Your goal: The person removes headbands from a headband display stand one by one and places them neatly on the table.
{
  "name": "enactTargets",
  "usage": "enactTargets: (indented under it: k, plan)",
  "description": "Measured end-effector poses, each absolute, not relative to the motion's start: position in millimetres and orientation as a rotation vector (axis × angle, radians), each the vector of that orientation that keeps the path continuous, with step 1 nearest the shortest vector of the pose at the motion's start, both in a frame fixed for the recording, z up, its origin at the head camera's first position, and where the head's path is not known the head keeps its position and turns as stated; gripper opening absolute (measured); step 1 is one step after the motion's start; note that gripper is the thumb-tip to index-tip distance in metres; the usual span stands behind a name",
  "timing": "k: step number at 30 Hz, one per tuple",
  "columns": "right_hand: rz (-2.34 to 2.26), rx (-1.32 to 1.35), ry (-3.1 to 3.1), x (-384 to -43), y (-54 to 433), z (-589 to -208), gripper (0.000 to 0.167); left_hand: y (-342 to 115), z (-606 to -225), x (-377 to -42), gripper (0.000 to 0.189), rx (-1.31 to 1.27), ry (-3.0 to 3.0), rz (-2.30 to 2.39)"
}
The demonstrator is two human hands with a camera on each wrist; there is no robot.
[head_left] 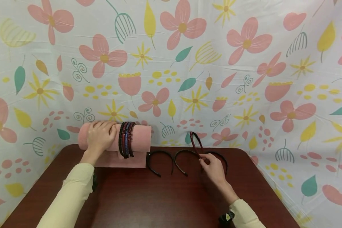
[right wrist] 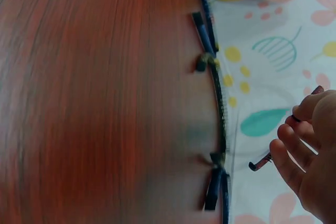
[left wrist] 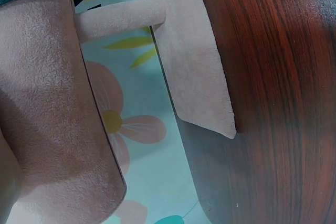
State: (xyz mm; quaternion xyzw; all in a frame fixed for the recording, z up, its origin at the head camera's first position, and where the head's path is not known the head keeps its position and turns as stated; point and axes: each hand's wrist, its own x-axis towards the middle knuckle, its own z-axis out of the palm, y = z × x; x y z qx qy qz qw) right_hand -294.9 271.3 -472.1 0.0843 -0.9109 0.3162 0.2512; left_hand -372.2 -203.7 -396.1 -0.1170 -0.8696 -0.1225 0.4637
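Headband and Roll Stand: Clearances and Hand Positions

The rear edge of the tabletop [head_left: 159, 202] runs just in front of the floral curtain [head_left: 165, 107], which limits room behind the work. The pink roll [head_left: 142, 136] sits horizontally near the left rear corner, raised on a short post [left wrist: 123, 18] above its flat base [head_left: 117, 162]. Several bands [head_left: 126, 139] encircle the roll, side by side, right of its middle. Three loose headbands [head_left: 160, 151] lie in a row along the rear edge, right of the base; the rightmost is partly hidden. Open room lies between the forearms, in front of this row.

The left hand [head_left: 101, 136] grips the pink roll from above, left of the bands, with its fingers bent over the curved surface.

The right hand [head_left: 213, 166] pinches a dark red headband [head_left: 192, 143] between thumb and fingers; in the right wrist view, other fingers are loosely bent and spread. The dark red headband is raised above the row, well apart from the pink roll.
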Motion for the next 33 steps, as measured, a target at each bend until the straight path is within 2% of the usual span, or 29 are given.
enactTargets:
  k: [33]
  plan:
    - [0.654,-0.007,-2.517,-275,371,-482,0.024,-203,-395,-371,0.04,-0.285,-2.156,-0.317]
